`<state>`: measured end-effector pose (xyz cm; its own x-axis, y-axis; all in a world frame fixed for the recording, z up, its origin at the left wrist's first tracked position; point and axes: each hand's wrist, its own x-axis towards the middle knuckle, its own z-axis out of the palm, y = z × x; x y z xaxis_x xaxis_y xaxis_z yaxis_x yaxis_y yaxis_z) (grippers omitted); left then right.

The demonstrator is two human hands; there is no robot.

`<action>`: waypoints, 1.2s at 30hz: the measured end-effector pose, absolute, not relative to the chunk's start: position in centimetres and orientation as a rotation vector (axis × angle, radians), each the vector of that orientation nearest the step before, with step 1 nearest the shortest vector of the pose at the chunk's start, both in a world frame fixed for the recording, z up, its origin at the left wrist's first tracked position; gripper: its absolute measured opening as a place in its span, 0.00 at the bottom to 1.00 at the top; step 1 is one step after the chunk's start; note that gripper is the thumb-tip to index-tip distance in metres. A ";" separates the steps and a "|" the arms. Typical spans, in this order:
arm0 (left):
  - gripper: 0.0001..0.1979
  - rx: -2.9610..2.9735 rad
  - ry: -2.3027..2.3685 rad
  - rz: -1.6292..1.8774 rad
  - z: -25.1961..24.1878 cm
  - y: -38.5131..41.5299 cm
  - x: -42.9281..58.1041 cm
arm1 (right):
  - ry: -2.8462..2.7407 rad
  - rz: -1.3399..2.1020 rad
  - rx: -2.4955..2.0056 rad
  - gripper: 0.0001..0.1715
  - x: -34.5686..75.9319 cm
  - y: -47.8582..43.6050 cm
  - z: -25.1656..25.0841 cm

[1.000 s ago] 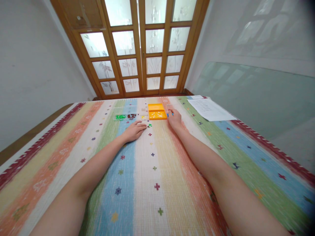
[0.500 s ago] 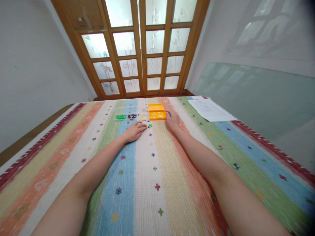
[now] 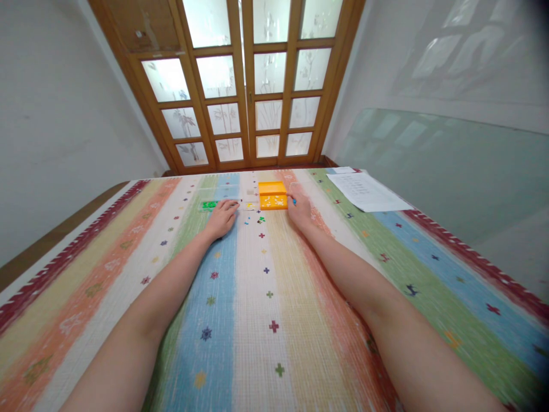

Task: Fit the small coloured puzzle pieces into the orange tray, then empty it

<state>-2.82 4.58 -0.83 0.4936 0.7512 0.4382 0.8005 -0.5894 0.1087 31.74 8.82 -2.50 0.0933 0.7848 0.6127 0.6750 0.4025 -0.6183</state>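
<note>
My left hand [image 3: 222,219] reaches with fingers stretched over the clear tray's dark brown pieces, now mostly hidden beneath it. Bright green pieces [image 3: 209,205] show in the tray just left of the fingers, and yellow pieces [image 3: 251,205] lie to their right. My right hand [image 3: 300,210] is curled at the right edge of an open orange-yellow box [image 3: 273,187]. A small blue piece [image 3: 294,201] shows at its fingers. White pieces [image 3: 273,200] are spread in the box's near half. Nearer me, loose green pieces [image 3: 261,220] and tiny blue pieces [image 3: 246,221] lie on the cloth.
A striped, patterned tablecloth [image 3: 253,320] covers the table. White paper sheets [image 3: 364,191] with writing lie at the far right. Beyond the table stand wooden doors with frosted panes [image 3: 269,74]; a glass panel [image 3: 450,166] leans along the right wall.
My left hand has moved left and away from me, from beside the loose green pieces to over the brown ones, uncovering tiny blue pieces. My right hand has barely shifted.
</note>
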 end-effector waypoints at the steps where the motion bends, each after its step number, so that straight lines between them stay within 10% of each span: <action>1: 0.24 -2.584 -1.411 -0.684 -1.1 5.1 -3.4 | -1.628 0.129 -1.313 0.23 31.7 8.8 -2.6; 36: 0.25 -2.579 -1.412 -0.679 -1.9 4.3 -3.4 | -2.688 0.078 -0.725 0.23 24.1 2.1 -0.4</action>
<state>-3.41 4.33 -1.88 0.4626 0.7690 0.4412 0.8248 -0.5558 0.1041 24.12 2.05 -0.39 -0.8058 0.4963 0.3229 0.4767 0.8673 -0.1435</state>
